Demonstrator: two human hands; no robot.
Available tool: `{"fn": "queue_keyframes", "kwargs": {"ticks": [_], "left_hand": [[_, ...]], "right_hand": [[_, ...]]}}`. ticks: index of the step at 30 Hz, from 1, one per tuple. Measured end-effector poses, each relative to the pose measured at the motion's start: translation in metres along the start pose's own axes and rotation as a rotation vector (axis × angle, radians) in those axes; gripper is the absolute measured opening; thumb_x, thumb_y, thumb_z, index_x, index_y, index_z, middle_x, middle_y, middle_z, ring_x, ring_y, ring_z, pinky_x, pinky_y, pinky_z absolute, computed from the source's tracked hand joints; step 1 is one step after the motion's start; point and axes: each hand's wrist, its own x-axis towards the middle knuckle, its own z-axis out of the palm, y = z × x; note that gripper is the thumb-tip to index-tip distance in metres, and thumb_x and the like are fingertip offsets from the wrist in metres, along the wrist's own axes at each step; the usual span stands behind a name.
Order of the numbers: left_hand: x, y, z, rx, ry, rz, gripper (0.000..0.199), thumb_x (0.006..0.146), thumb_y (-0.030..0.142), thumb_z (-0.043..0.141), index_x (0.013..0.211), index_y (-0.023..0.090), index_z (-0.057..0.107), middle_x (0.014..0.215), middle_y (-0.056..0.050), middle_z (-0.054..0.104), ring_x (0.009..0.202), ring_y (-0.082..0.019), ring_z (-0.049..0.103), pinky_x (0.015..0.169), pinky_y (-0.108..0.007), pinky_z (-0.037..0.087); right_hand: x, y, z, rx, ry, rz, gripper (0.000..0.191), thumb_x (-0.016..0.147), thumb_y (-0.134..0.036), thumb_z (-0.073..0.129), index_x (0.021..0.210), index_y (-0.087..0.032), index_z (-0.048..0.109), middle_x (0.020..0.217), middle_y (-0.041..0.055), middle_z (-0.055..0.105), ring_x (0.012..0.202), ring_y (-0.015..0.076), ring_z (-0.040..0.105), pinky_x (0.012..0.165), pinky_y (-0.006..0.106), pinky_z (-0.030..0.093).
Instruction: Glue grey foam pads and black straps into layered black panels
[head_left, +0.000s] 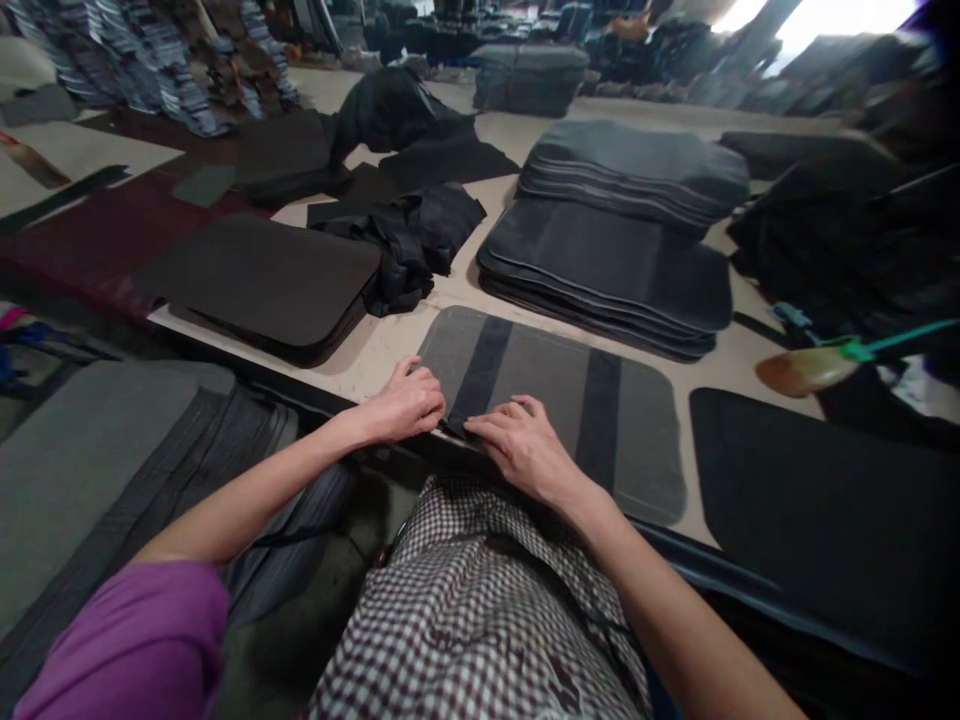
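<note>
A grey panel [544,375] with rounded corners lies flat at the table's near edge. Two black strips run across it, a left strip [486,365] and a right strip [601,400]. My left hand [409,402] is closed, fingers curled at the panel's near left corner, its tips at the near end of the left strip. My right hand [529,445] pinches that same strip end from the other side, fingertips pressed together. The dark strip end shows bunched between both hands; my fingers partly hide it.
Stacks of dark panels stand at left [277,280] and behind [607,260]. Crumpled black fabric [412,240] lies between. At right are a glue brush [814,368] with an amber end and a black sheet [825,490]. Grey sheets [97,430] are piled below, left.
</note>
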Motion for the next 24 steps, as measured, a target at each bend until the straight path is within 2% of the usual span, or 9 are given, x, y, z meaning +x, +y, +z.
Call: {"fn": "queue_keyframes", "kwargs": {"ticks": [6,12,15,18,21,24], "left_hand": [[-0.017,0.01,0.001,0.111,0.043,0.046,0.015,0.096,0.022,0.054,0.093,0.023,0.069,0.096,-0.005,0.07,0.104,-0.024,0.058,0.119,-0.058,0.018],[-0.022,0.016,-0.002,-0.021,0.08,-0.068,0.018,0.096,0.014,0.05,0.103,0.022,0.065,0.111,-0.005,0.069,0.111,-0.021,0.06,0.118,-0.053,0.022],[-0.013,0.019,0.004,-0.027,0.108,0.008,0.021,0.101,0.021,0.048,0.113,0.022,0.065,0.118,-0.006,0.071,0.115,-0.021,0.06,0.117,-0.05,0.026],[-0.003,0.021,0.015,0.014,0.132,0.118,0.025,0.104,0.027,0.048,0.122,0.021,0.065,0.124,-0.007,0.072,0.121,-0.023,0.058,0.118,-0.052,0.024],[0.002,0.021,0.022,0.069,0.131,0.152,0.023,0.104,0.027,0.049,0.117,0.02,0.067,0.122,-0.006,0.074,0.122,-0.023,0.059,0.119,-0.055,0.022],[0.003,0.017,0.022,0.104,0.128,0.174,0.021,0.103,0.025,0.05,0.114,0.021,0.068,0.119,-0.005,0.075,0.122,-0.023,0.059,0.12,-0.056,0.02]], "right_hand": [[0.0,-0.011,0.007,-0.12,-0.006,0.01,0.036,0.098,-0.011,0.053,0.128,-0.026,0.067,0.118,0.0068,0.072,0.107,0.0264,0.06,0.112,0.054,0.026],[-0.005,-0.019,0.013,-0.178,0.017,0.015,0.039,0.098,-0.01,0.052,0.134,-0.023,0.062,0.123,0.0094,0.068,0.111,0.0279,0.057,0.11,0.053,0.029],[-0.005,-0.021,0.014,-0.192,0.022,0.022,0.039,0.098,-0.009,0.054,0.134,-0.021,0.062,0.122,0.0104,0.067,0.109,0.0282,0.056,0.107,0.052,0.033],[-0.005,-0.02,0.015,-0.187,0.039,0.027,0.035,0.097,-0.007,0.054,0.129,-0.018,0.064,0.121,0.0107,0.067,0.109,0.0284,0.056,0.104,0.051,0.037],[-0.009,-0.018,0.018,-0.131,0.091,0.022,0.032,0.098,-0.008,0.054,0.127,-0.016,0.064,0.126,0.0108,0.066,0.112,0.0278,0.054,0.102,0.046,0.04],[-0.016,-0.015,0.021,-0.074,0.158,0.043,0.029,0.099,-0.008,0.053,0.125,-0.013,0.065,0.131,0.0117,0.063,0.115,0.0271,0.052,0.098,0.041,0.044]]}}
